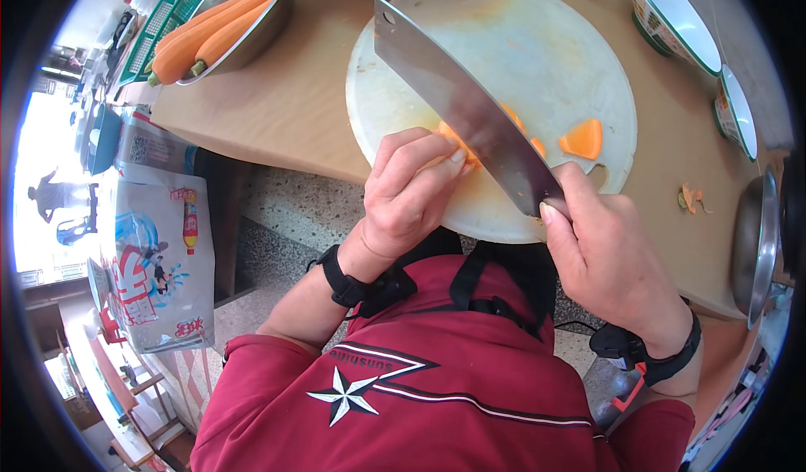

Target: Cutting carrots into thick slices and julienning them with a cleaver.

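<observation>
A round white cutting board [504, 35] lies at the table's front edge. My right hand [609, 258] grips the handle end of a broad steel cleaver [453, 94], whose blade slants up-left across the board. My left hand [407, 186] has curled fingers pressed on an orange carrot piece [449, 134] beside the blade's left side. More cut orange bits show just right of the blade, partly hidden by it, and a larger carrot chunk [579, 140] lies apart on the board's right.
A steel bowl [273, 27] holds several carrots [210, 31] at upper left. Patterned bowls [672, 18] [739, 111] and a steel basin [751, 245] line the right; scraps [691, 199] lie nearby. A large white bag [159, 254] is left. A distant person [54, 199] shows beyond it.
</observation>
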`<state>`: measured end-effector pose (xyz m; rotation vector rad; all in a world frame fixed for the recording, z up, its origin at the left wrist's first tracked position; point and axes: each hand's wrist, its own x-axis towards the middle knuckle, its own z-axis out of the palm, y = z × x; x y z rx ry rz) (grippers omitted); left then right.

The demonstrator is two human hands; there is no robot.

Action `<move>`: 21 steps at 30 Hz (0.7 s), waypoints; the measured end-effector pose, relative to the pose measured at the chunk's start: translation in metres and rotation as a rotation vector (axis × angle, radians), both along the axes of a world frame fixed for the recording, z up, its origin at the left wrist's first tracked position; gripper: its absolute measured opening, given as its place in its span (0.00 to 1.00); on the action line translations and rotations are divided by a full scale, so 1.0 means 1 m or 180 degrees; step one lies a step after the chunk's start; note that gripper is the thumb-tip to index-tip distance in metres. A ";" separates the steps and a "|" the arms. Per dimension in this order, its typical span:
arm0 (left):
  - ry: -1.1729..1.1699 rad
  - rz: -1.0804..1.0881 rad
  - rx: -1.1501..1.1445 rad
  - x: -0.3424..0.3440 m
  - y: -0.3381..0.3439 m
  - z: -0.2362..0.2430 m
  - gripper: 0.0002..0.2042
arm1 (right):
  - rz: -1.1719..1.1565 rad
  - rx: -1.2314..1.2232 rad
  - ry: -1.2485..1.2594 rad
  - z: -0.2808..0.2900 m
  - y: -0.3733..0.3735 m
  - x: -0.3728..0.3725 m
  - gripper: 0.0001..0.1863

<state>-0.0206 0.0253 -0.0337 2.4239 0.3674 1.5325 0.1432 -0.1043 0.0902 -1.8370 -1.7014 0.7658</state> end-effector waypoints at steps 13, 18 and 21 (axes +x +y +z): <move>-0.0009 0.0009 -0.0004 0.000 0.001 0.000 0.13 | 0.0009 -0.0041 -0.0031 -0.001 -0.003 0.000 0.10; -0.0075 0.0010 0.0049 0.001 0.002 0.000 0.13 | 0.0033 0.0036 -0.0051 -0.004 -0.004 -0.002 0.09; -0.0072 0.0015 0.0051 0.000 0.001 -0.001 0.13 | 0.0084 0.0002 -0.0094 -0.003 0.000 -0.003 0.09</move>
